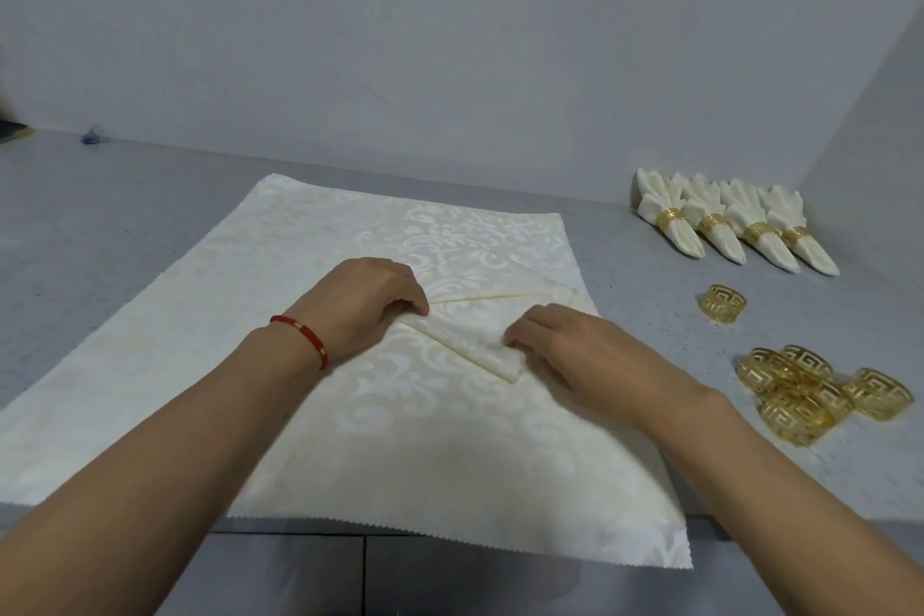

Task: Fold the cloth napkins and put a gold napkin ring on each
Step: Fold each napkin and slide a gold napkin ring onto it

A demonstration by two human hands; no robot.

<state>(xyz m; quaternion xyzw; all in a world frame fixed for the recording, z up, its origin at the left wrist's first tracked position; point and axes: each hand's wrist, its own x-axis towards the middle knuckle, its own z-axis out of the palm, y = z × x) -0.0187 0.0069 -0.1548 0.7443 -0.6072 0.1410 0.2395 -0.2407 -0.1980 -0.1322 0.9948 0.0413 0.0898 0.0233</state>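
We are noting the napkin lying spread on the counter, left hand pinching its fold, right hand pressing it flat-fingered; we are advising even folds, edges aligned, creases firm.

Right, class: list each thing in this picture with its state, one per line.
Napkin: partly folded, unringed.
Spread cloth: flat, unfolded.
Four finished napkins: folded, ringed.
Single ring: loose, unused.
Ring pile: heaped, unused.
Left hand: pinching napkin.
Right hand: pressing napkin.
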